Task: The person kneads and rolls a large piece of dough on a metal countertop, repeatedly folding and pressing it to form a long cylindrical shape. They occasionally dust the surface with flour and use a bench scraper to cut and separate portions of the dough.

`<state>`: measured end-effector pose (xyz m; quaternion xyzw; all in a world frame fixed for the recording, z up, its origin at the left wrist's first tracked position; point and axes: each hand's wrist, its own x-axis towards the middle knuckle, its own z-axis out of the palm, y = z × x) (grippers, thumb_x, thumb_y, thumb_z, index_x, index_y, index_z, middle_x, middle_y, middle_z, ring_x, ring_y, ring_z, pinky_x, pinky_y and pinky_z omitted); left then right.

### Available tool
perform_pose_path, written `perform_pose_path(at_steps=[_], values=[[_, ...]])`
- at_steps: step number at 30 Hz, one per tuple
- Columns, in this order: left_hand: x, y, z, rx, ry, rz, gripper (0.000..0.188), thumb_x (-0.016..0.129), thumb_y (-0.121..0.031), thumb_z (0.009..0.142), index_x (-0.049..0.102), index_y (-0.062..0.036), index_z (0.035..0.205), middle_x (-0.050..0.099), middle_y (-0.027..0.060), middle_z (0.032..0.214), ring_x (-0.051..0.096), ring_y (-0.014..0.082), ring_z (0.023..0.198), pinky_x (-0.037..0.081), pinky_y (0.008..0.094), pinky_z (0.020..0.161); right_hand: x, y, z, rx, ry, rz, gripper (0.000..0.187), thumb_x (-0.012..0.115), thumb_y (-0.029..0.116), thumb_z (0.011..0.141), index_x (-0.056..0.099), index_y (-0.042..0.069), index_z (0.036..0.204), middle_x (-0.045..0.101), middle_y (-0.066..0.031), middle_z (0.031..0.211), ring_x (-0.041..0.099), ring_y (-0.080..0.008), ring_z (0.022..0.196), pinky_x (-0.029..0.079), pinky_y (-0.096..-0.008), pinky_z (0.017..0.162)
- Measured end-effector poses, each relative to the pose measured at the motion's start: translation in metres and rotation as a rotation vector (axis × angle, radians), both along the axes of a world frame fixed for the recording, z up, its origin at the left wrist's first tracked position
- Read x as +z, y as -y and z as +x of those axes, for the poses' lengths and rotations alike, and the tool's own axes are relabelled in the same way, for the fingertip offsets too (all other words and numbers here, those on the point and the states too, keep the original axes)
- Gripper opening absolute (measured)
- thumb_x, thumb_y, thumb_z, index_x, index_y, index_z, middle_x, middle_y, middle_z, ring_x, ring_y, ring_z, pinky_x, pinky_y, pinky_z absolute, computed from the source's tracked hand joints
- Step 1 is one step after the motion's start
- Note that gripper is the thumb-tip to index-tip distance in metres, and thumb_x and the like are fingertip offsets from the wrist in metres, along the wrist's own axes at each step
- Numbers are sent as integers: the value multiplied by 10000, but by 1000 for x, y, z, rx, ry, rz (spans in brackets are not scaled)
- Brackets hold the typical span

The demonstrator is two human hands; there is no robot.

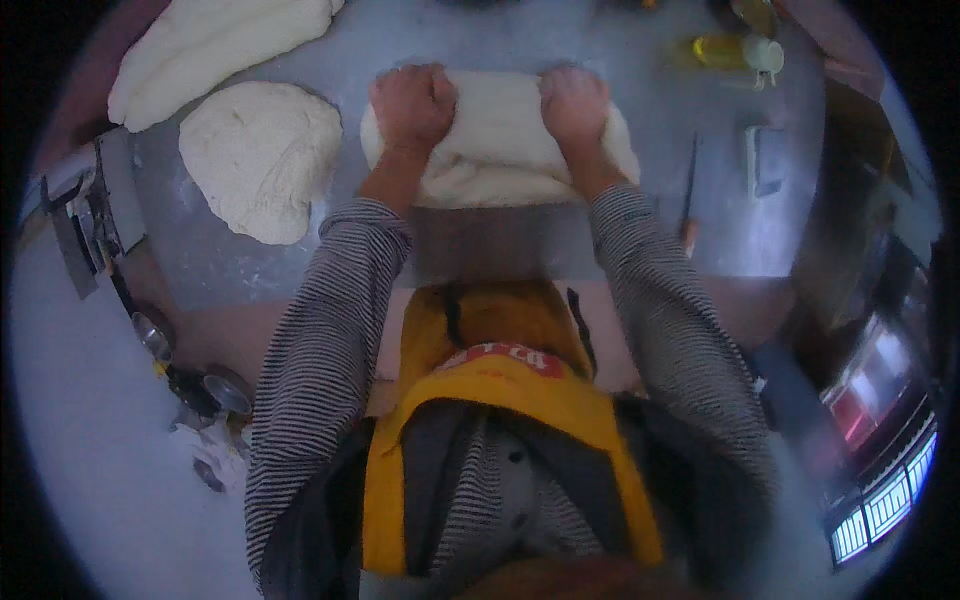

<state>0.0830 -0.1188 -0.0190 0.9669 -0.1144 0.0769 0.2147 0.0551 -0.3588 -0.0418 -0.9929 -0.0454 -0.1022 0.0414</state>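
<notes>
A thick slab of pale dough (497, 125) lies on the metal worktop in front of me, with a fold along its near side. My left hand (413, 105) is closed on the dough's left part, knuckles up and fingers curled toward its far edge. On the right part, my right hand (575, 103) grips the same dough in a similar way, slightly blurred. Both fingertips are hidden. To the left sits a rounded lump of dough (262, 160), apart from my hands. Beyond it a long piece of dough (215, 55) stretches toward the far left edge.
At the far right lies a bottle of yellow liquid (722, 53) with a white cap. A long thin knife (691, 195) and a white rectangular object (766, 162) rest on the right of the worktop (480, 40). Several tools hang or stand beyond the left edge.
</notes>
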Motion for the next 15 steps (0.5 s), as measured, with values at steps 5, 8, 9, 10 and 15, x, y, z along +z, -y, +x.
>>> perform_pose_path(at_steps=[5,8,9,10,15], values=[[-11,-3,50,-236,-116,236,311,500,-344,887,656,-95,991,677,109,940,659,344,868,482,523,778,-16,4,46,39,-167,-80,258,529,335,894,709,161,959,674,-58,1036,626,-272,998,489,-462,885],[24,-13,33,-462,-237,225,307,533,-362,906,637,-94,1013,661,133,1019,645,341,957,490,520,868,11,46,56,436,-533,141,361,526,423,897,713,141,1021,674,-80,1101,633,-291,1021,496,-458,901],[37,-17,13,-458,-205,138,288,539,-346,908,634,-96,1015,654,138,1034,636,343,969,489,512,862,31,55,56,599,-707,261,402,527,454,895,711,130,1045,672,-91,1126,633,-296,1032,495,-457,913],[50,-19,-10,-459,-172,49,269,545,-330,911,630,-98,1016,648,144,1048,627,345,981,488,504,855,34,54,47,420,-677,135,427,534,472,890,710,118,1054,666,-105,1143,630,-302,1045,493,-461,913],[67,-55,-203,-503,-227,-100,299,634,-243,846,634,-73,1093,624,165,1087,597,373,959,468,489,850,105,-68,-64,173,-296,129,501,581,511,860,672,98,1129,634,-138,1203,585,-327,1125,418,-504,986]])
